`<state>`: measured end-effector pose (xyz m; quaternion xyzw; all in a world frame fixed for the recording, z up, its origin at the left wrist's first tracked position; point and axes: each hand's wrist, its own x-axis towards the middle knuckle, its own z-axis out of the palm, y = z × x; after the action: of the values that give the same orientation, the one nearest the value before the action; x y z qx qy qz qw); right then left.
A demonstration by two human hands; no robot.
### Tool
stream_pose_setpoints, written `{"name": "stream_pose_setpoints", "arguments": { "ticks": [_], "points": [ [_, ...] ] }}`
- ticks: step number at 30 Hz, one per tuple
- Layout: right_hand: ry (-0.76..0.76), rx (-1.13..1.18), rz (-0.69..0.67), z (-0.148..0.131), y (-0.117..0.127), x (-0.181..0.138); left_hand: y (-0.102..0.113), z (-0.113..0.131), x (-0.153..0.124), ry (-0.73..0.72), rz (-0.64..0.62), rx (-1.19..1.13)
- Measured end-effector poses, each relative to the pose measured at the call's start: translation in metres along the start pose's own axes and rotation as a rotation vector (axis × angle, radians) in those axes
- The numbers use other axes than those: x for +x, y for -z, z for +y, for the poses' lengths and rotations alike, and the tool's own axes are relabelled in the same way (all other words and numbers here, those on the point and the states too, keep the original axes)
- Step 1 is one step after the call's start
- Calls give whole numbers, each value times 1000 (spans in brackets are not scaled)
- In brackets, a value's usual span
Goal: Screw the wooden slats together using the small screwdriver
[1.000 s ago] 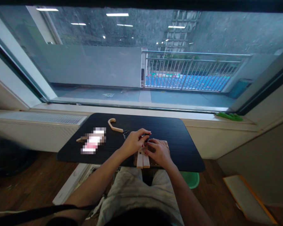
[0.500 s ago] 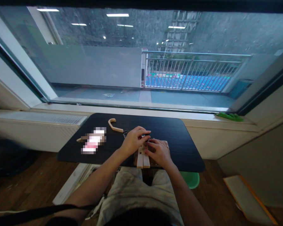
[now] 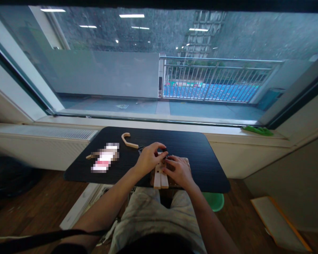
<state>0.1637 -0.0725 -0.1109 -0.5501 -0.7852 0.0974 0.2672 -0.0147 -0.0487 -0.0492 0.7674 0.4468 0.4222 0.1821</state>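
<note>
Near the front edge of the black table, my left hand point(image 3: 149, 157) is closed, thumb and forefinger pinching a small dark piece point(image 3: 164, 150) too small to name. Directly below it lie two pale wooden strips point(image 3: 161, 179), side by side with dark holes in their upper part. My right hand point(image 3: 179, 169) curls over the strips from the right, thumb and fingers pressed on the wood near the holes. Under the strips is a brown wooden block point(image 3: 172, 183), mostly covered. Several screws point(image 3: 140, 149) lie beyond my left hand, beside a hook-shaped wooden piece point(image 3: 127, 141).
The black table point(image 3: 198, 151) has rounded corners and stands against the window sill. A blurred-out bright item point(image 3: 105, 158) lies at its left. A green basin point(image 3: 214, 201) is below its right side. A radiator point(image 3: 42, 141) stands left; a green cloth point(image 3: 258, 131) lies on the sill.
My left fingertips have drawn together around the small dark piece, which now shows more clearly. My right hand and the wooden strips stay in place.
</note>
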Motion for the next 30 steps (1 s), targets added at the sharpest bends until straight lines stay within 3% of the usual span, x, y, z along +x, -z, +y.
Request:
{"name": "stream_pose_setpoints", "arguments": {
  "ticks": [30],
  "points": [
    [2,-4,14,-1,-1,0,-1,1,0,-69,14,13]
  ]
}}
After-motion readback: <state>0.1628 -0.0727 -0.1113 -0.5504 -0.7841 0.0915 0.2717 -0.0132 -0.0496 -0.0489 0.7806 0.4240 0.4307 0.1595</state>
